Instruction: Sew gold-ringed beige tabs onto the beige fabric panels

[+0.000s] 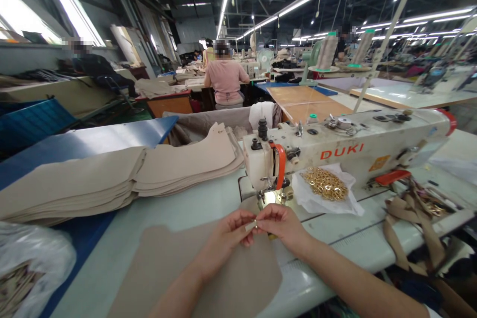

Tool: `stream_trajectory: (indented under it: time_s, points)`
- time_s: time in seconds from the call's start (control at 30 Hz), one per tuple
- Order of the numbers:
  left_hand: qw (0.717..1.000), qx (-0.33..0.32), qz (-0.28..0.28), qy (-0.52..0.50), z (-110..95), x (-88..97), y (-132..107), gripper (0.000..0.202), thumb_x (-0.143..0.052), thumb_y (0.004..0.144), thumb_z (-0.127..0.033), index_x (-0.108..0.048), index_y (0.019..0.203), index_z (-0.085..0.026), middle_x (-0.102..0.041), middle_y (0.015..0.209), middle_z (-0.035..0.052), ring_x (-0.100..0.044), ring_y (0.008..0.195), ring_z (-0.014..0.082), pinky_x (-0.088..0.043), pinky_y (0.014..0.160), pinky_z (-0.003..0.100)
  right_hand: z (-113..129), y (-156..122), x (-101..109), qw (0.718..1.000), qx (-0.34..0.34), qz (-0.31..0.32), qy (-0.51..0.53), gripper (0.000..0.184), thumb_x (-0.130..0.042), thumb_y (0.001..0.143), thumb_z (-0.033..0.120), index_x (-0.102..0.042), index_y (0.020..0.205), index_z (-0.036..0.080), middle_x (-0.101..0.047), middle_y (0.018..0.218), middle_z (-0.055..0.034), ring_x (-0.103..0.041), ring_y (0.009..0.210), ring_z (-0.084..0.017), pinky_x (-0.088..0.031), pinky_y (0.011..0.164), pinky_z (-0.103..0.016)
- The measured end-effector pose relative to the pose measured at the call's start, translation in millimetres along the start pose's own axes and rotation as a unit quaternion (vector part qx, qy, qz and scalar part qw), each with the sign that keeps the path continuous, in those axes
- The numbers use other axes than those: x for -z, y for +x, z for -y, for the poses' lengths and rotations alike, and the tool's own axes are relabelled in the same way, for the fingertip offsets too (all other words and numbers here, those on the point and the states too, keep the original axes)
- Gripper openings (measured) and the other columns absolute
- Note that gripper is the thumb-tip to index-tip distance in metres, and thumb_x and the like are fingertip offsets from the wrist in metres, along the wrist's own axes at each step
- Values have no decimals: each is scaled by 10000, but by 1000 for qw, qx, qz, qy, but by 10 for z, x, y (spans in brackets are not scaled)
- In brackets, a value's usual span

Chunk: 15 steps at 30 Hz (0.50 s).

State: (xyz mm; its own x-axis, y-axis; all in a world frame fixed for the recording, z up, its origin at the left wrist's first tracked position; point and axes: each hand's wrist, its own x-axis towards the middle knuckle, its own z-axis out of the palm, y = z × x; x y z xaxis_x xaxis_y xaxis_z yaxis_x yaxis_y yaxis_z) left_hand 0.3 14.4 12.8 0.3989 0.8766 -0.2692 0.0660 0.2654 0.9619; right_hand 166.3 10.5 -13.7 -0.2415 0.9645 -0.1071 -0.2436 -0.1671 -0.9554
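Just in front of the sewing machine's needle area, my left hand (pixel 229 232) pinches a short light strip (pixel 250 226). My right hand (pixel 282 226) closes its fingertips on a tiny shiny metal piece, apparently a ring (pixel 256 224), at the strip's end. The fingers partly cover both, so whether the strip passes through the ring is unclear. Beneath my hands a beige fabric panel (pixel 175 263) lies flat, one end reaching under the presser foot. The white sewing machine (pixel 309 146) stands right behind my hands, its lamp lighting the needle area.
Gold rings (pixel 326 184) are heaped on white paper (pixel 301 194) beside the machine. Stacked beige panels (pixel 182 159) lie at left. Brown straps (pixel 397 233) hang over the right edge near a tray. A plastic bag (pixel 44 253) is at lower left. A person (pixel 227 77) sits ahead.
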Motion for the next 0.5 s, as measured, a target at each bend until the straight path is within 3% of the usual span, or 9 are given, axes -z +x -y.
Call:
stream_trajectory:
  time_s: [0.3,0.5]
  points:
    - [1000,10,-3,23,-67,-20,-40,241,-685,621,-358,-549,683,-168,-563,621,-28,-486,599,110,-382,594,235,-21,-50,-45,999,32,33,-7,336,-753,616,477,-606,677,181,-650,629,7,-634,612,-154,-500,631,-291]
    - [992,-49,-36,112,7,-7,-72,112,-592,650,-255,-518,645,-171,-492,623,-36,-447,608,113,-354,578,231,66,-188,-107,987,93,14,-130,185,-713,654,224,-597,795,193,-625,755,7,-598,698,-141,-475,666,-260]
